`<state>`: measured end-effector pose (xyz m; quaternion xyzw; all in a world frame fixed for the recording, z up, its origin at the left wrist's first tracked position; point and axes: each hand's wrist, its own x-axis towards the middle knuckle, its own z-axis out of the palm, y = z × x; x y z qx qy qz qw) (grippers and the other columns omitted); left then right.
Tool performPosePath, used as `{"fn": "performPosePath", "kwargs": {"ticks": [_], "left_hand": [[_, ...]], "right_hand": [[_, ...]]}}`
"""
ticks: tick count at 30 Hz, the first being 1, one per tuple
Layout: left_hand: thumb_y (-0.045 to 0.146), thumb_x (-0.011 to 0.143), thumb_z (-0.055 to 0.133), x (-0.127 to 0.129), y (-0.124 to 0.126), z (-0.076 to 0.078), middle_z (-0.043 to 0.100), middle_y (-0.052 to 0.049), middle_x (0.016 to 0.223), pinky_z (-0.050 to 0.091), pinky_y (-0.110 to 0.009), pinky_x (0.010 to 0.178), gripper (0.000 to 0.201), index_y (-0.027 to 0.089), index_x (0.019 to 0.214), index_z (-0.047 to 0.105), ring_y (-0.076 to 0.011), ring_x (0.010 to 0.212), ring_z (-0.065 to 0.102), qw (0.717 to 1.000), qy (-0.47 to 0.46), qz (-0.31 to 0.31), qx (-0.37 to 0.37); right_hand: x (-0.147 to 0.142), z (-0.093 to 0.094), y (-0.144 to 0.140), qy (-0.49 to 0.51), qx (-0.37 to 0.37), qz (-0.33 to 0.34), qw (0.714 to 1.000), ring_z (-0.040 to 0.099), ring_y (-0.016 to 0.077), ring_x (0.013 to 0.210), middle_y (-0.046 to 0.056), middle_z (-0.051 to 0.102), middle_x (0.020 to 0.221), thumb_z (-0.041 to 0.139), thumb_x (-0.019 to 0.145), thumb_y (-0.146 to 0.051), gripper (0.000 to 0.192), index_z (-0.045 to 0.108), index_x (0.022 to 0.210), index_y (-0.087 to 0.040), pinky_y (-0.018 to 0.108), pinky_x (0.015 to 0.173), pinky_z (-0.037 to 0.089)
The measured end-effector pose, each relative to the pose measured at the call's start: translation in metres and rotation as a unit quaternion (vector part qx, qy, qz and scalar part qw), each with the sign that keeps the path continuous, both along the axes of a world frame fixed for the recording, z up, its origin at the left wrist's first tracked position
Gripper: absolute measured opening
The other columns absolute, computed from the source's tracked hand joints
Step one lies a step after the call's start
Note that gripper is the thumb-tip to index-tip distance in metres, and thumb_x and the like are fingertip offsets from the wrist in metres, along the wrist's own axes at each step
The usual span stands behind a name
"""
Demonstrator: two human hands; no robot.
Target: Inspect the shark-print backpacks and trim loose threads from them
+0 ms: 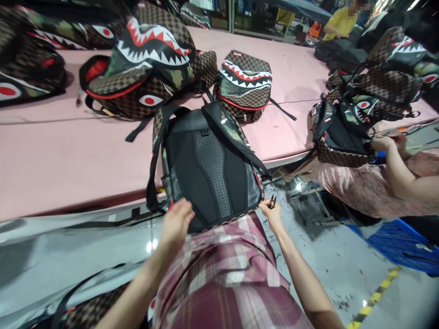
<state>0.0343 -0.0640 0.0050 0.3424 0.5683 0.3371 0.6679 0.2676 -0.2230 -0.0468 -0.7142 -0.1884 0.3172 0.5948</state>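
At the near edge of the pink tabletop (51, 155), the left hand (176, 224) grips the bottom-left corner of a backpack (209, 164) lying back panel up, half over the edge. The right hand (272, 212), at its bottom-right corner, is closed around small snips (272, 201).

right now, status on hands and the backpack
Left hand on backpack bottom edge. Right hand holds small snips at its corner. Backpack back-panel up, half on pink table. Co-worker's hand apart, right.
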Motion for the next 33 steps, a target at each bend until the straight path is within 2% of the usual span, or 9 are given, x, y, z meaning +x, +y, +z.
{"fn": "performPosePath", "kwargs": {"ticks": [4,8,12,16,20,23,27,31,33], "left_hand": [[0.014,0.062,0.066,-0.016,-0.03,-0.01,0.067,-0.006,0.08,0.052,-0.038,0.081,0.022,0.017,0.082,0.057,-0.021,0.08,0.066,0.993,-0.004,-0.064,-0.094],[0.024,0.073,0.055,-0.017,0.009,-0.005,0.068,-0.008,0.088,0.053,-0.039,0.083,0.009,0.018,0.081,0.058,-0.0224,0.088,0.066,0.997,-0.044,0.008,-0.06],[0.024,0.081,0.045,-0.017,0.043,0.001,0.07,-0.008,0.092,0.053,-0.033,0.086,0.022,0.018,0.093,0.062,-0.0204,0.095,0.064,0.989,-0.125,0.066,-0.041],[0.021,0.081,0.046,-0.024,0.047,-0.001,0.071,-0.007,0.082,0.055,-0.033,0.082,0.025,0.013,0.1,0.062,-0.0197,0.086,0.067,0.979,-0.147,0.118,-0.079],[0.022,0.077,0.054,-0.037,0.044,-0.005,0.071,-0.007,0.075,0.057,-0.035,0.074,0.023,0.013,0.095,0.064,-0.0218,0.075,0.069,0.978,-0.117,0.124,-0.119],[0.023,0.076,0.056,-0.04,0.044,-0.008,0.071,-0.005,0.072,0.057,-0.032,0.07,0.017,0.014,0.087,0.066,-0.0196,0.069,0.068,0.979,-0.079,0.131,-0.134],[0.026,0.074,0.058,-0.037,0.042,-0.013,0.07,-0.004,0.071,0.054,-0.025,0.063,0.015,0.014,0.08,0.066,-0.0152,0.063,0.065,0.987,-0.042,0.099,-0.121],[0.04,0.075,0.054,-0.047,0.04,-0.013,0.066,-0.002,0.066,0.049,-0.025,0.058,0.026,0.016,0.072,0.061,-0.016,0.06,0.062,0.996,0.071,-0.025,-0.038],[0.045,0.076,0.049,-0.06,0.041,-0.006,0.06,-0.001,0.056,0.044,-0.027,0.053,0.032,0.017,0.063,0.057,-0.0176,0.055,0.059,0.965,0.217,-0.142,0.048]], "right_hand": [[0.0,0.001,-0.001,0.006,-0.006,0.015,1.0,0.033,0.007,0.043,-0.006,0.042,0.046,0.067,0.062,-0.035,0.023,0.057,0.059,-0.015,0.021,0.043,0.027],[-0.009,0.006,0.008,-0.002,-0.019,0.069,0.997,0.045,0.0104,0.054,-0.001,0.055,0.056,0.069,0.059,-0.03,0.017,0.061,0.058,-0.015,0.024,0.054,0.037],[-0.02,0.007,0.017,-0.011,-0.03,0.096,0.995,0.048,0.0111,0.056,-0.001,0.056,0.057,0.067,0.062,-0.027,0.014,0.061,0.056,-0.015,0.025,0.059,0.038],[-0.016,0.014,0.011,-0.014,-0.045,0.13,0.99,0.048,0.0115,0.054,-0.001,0.057,0.056,0.068,0.061,-0.025,0.014,0.061,0.055,-0.015,0.025,0.057,0.038],[-0.014,0.045,0.014,-0.033,-0.058,0.198,0.978,0.052,0.013,0.055,0.001,0.061,0.06,0.067,0.065,-0.026,0.011,0.067,0.063,-0.016,0.025,0.057,0.04],[-0.034,0.068,0.046,-0.102,-0.016,0.27,0.957,0.057,0.0138,0.061,0.002,0.064,0.067,0.054,0.079,-0.028,0.019,0.07,0.079,-0.018,0.025,0.06,0.044],[-0.046,0.068,0.119,-0.263,0.042,0.4,0.877,0.06,0.0151,0.093,0.003,0.064,0.102,0.046,0.082,-0.017,0.029,0.067,0.102,-0.023,0.027,0.083,0.045],[0.011,0.065,0.183,-0.367,0.006,0.277,0.888,0.049,0.0171,0.115,0.004,0.056,0.123,0.043,0.084,-0.018,0.036,0.059,0.115,-0.023,0.034,0.101,0.035],[0.046,0.074,0.205,-0.373,0.005,0.239,0.897,0.051,0.0179,0.114,0.006,0.055,0.125,0.039,0.086,-0.02,0.038,0.055,0.12,-0.022,0.036,0.1,0.036]]}}
